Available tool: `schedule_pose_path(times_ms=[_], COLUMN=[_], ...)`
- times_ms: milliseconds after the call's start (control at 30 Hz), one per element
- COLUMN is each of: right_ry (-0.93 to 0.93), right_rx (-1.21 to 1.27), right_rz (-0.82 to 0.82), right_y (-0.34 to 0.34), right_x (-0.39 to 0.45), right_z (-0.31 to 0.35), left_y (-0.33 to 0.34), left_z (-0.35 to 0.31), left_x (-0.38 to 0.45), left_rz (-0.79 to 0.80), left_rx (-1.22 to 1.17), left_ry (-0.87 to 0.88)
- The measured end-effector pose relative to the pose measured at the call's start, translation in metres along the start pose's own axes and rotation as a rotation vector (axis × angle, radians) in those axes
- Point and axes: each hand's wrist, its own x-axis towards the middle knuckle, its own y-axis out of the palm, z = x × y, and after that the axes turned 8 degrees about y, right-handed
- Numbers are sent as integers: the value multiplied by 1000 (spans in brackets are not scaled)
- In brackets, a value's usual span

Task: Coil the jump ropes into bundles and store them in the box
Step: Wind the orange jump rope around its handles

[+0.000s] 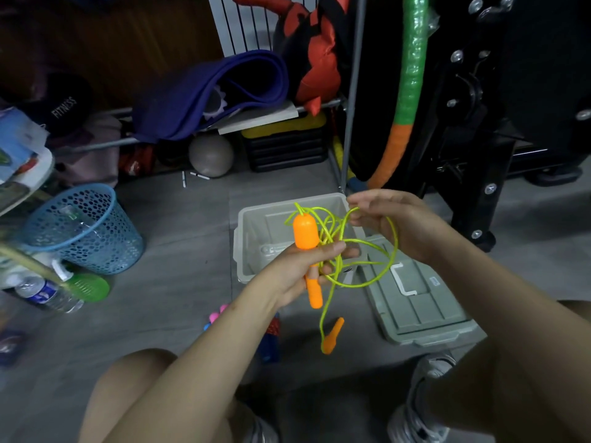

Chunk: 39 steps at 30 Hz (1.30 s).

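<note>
My left hand (300,270) grips an orange jump-rope handle (306,233) together with several loops of its yellow-green cord (367,251). My right hand (393,225) pinches a loop of that cord up at the right. The rope's second orange handle (332,337) dangles on the cord below my left hand. Under both hands stands an open grey plastic box (256,225) on the floor. Its grey lid (419,302) lies flat to the right of it. A pink and blue object (220,314), partly hidden by my left forearm, lies on the floor.
A blue mesh basket (86,228) stands at the left, with a water bottle (48,292) and a green lid (86,287) beside it. A shelf with a purple mat (208,94) and a grey ball (211,155) is behind. Black gym equipment (479,123) rises at the right.
</note>
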Motion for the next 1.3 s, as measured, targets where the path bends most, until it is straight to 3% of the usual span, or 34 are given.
schedule_pose_path(times_ms=[133, 233, 367, 433, 500, 567, 667, 767, 867, 933, 1000, 1100, 1233, 1300], right_ry=[-53, -65, 158, 278, 387, 419, 400, 413, 464, 399, 257, 49, -71, -100], right_rx=[-214, -362, -342, -312, -306, -419, -644, -876, -1191, -1094, -762, -381, -252, -242], right_rz=[-81, -156, -256, -141, 83, 248, 254, 273, 269, 200, 161, 189, 238, 198], right_y=[0, 1, 4, 10, 21, 28, 29, 17, -2, -5, -2, 10, 28, 32], right_x=[0, 2, 6, 6, 1, -4, -10, -9, -5, -4, -4, -7, -10, -10], right_z=[-8, -13, -30, -44, -56, -64, -59, -43, -34, -30, -27, -13, -3, -2], left_y=[3, -2, -16, -21, -21, -21, -31, -50, -59, -55, -48, -29, 3, 12], left_z=[2, -3, -17, -21, -22, -21, -23, -32, -36, -29, -19, -10, 4, 9], left_x=[0, 5, 8, 7, 6, 6, 8, 8, 4, 1, 0, -4, -5, -5], left_rz=[-33, -198, -288, -288, -271, -257, -333, -509, -615, -635, -599, -401, -148, -174], left_rx=[71, -127, -428, -526, -567, -578, -556, -539, -366, -154, 58, 199, 341, 361], left_ry=[-14, 68, 157, 169, 165, 168, 237, 348, 338, 282, 231, 196, 190, 192])
